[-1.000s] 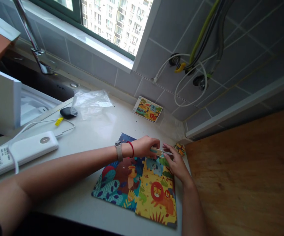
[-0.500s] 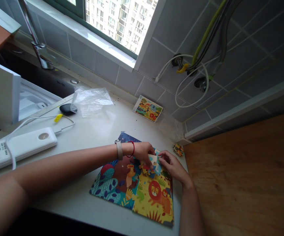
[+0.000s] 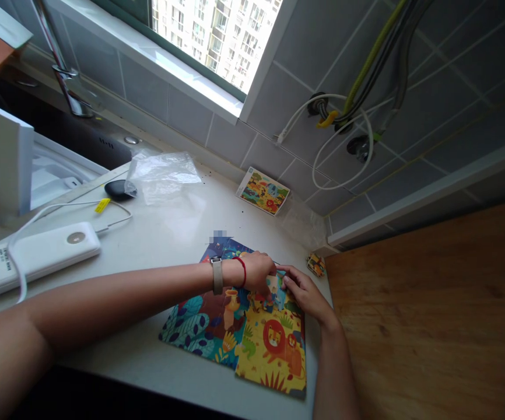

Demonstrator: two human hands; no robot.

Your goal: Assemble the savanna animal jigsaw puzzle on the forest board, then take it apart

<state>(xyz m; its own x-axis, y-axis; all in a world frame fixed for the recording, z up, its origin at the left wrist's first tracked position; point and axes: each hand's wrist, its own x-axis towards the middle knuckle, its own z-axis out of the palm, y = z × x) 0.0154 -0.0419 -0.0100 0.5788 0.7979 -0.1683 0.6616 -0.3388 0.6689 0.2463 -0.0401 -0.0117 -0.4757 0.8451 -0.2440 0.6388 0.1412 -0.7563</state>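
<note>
Fingers of left hand (image 3: 256,273) and right hand (image 3: 305,293) pinch a jigsaw piece (image 3: 276,293), now picture-up.

Left hand (image 3: 256,273) and right hand (image 3: 305,291) conceal part of the puzzle (image 3: 274,350); loose piece (image 3: 316,265), too small to read.

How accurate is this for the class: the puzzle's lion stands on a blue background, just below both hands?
The background is wrong: the jigsaw puzzle's lion stands on yellow, not blue, as the head view shows; the left hand and right hand are above it.
</note>
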